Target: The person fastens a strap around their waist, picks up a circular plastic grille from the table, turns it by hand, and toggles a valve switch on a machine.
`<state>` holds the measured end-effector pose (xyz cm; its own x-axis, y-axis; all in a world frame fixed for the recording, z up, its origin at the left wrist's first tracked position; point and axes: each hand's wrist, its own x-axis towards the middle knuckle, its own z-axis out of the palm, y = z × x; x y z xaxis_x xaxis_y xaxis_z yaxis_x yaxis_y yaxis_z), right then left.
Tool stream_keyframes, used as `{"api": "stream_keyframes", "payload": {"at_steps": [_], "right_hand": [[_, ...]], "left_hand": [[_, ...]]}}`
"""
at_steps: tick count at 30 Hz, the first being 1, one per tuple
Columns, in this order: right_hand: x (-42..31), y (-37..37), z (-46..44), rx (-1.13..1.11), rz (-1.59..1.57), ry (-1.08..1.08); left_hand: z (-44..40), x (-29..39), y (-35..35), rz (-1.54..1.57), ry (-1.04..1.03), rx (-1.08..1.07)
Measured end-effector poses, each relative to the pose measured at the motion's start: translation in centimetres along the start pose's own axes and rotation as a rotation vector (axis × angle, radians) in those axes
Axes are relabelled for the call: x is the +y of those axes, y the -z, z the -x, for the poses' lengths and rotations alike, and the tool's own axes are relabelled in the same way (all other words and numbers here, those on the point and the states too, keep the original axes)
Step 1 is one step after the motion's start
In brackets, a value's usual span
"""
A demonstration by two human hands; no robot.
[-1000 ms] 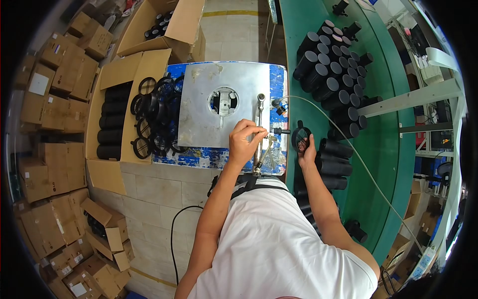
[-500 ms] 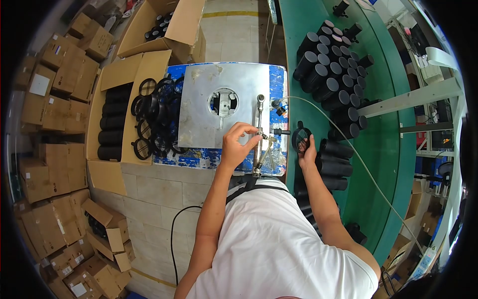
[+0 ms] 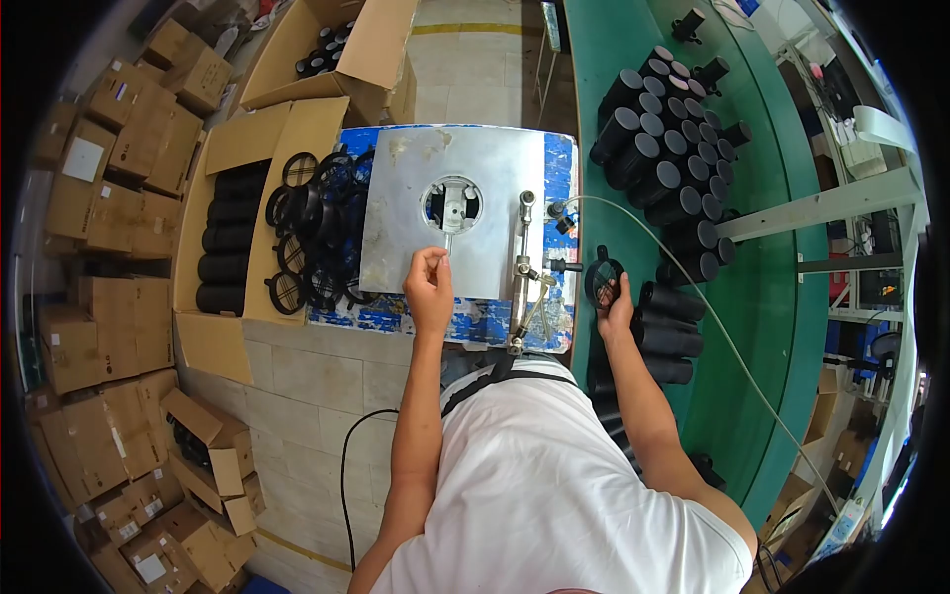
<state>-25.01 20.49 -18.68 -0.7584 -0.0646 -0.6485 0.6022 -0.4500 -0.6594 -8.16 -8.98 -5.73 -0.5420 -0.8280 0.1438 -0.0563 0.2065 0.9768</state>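
My right hand (image 3: 616,309) grips a black ring (image 3: 590,281) with thin crossing bars and a small tab, held over the edge of the green bench. Curled fingers close my left hand (image 3: 429,281) over the front part of the metal plate (image 3: 396,213); anything between its fingertips is too small to make out. Just beyond those fingers is the plate's round opening (image 3: 452,205), with metal parts inside. A metal fixture with a jointed rod (image 3: 522,252) stands on the plate's right side, between the hands.
Black rings (image 3: 315,223) lie heaped on the blue table's left side. An open carton (image 3: 259,213) holds black cylinders. More cylinders (image 3: 681,203) stand on the green bench (image 3: 737,366), and others lie beside my right hand. A pale hose (image 3: 708,297) crosses the bench.
My left hand has moved left, away from the jointed rod, to the front of the round opening, and its fingers have curled in. My right hand still holds the ring in about the same place.
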Motion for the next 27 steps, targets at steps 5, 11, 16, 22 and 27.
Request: {"api": "stream_keyframes", "payload": {"at_steps": [5,11,16,22,27], "right_hand": [[0.1,0.3,-0.4,-0.004,-0.007,-0.008],[-0.1,-0.9,0.4,0.063,-0.035,0.005],[-0.3,-0.5,0.4,0.022,-0.013,-0.009],[-0.2,-0.7,0.7,0.057,-0.06,0.001],[0.0,-0.4,0.3,0.085,-0.052,-0.004]], "left_hand": [[0.0,-0.9,0.2,-0.048,0.015,0.009],[-0.1,-1.7,1.0,-0.158,-0.048,-0.027],[-0.1,-2.0,1.0,-0.216,-0.076,-0.049],[0.1,-1.8,0.0,-0.118,-0.029,0.023],[0.7,-0.9,-1.1,-0.239,-0.03,0.033]]}}
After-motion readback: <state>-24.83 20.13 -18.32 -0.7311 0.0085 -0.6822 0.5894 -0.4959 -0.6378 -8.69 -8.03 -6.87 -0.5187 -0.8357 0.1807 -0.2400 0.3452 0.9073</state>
